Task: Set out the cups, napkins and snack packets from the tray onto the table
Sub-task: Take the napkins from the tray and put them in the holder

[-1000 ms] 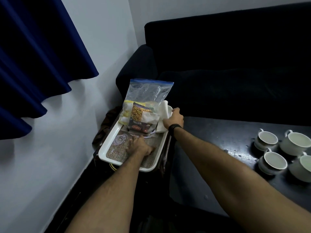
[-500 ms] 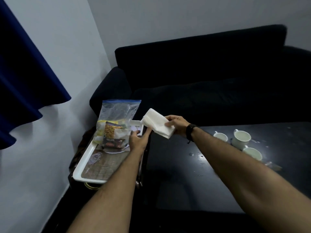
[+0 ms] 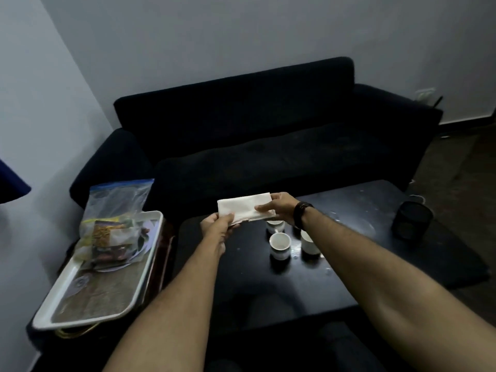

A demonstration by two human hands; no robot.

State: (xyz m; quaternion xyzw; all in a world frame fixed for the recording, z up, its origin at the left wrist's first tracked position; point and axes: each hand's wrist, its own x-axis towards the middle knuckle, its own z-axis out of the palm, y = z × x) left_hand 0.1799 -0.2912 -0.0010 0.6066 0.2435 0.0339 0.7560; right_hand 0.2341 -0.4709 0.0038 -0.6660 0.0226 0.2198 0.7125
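Observation:
A folded stack of white napkins [image 3: 243, 209] hangs in the air above the far left part of the black table [image 3: 241, 275]. My left hand [image 3: 218, 230] pinches its near left corner and my right hand [image 3: 280, 208] grips its right end. Three white cups [image 3: 279, 245] stand on the table just beneath, partly hidden by my right forearm. On the left, a white tray [image 3: 88, 318] holds a clear zip bag of snack packets [image 3: 112, 226] leaning at its far end.
A dark sofa [image 3: 255, 130] runs behind the table. A black mesh pot [image 3: 412, 220] stands near the table's far right corner. The tray rests on a low stand by the white wall [image 3: 40, 130]. A blue curtain edge [image 3: 10, 183] shows at far left.
My right hand lifted the napkins off the tray and carried them right over the table. My left hand left the tray and took hold of the stack. The view swung right.

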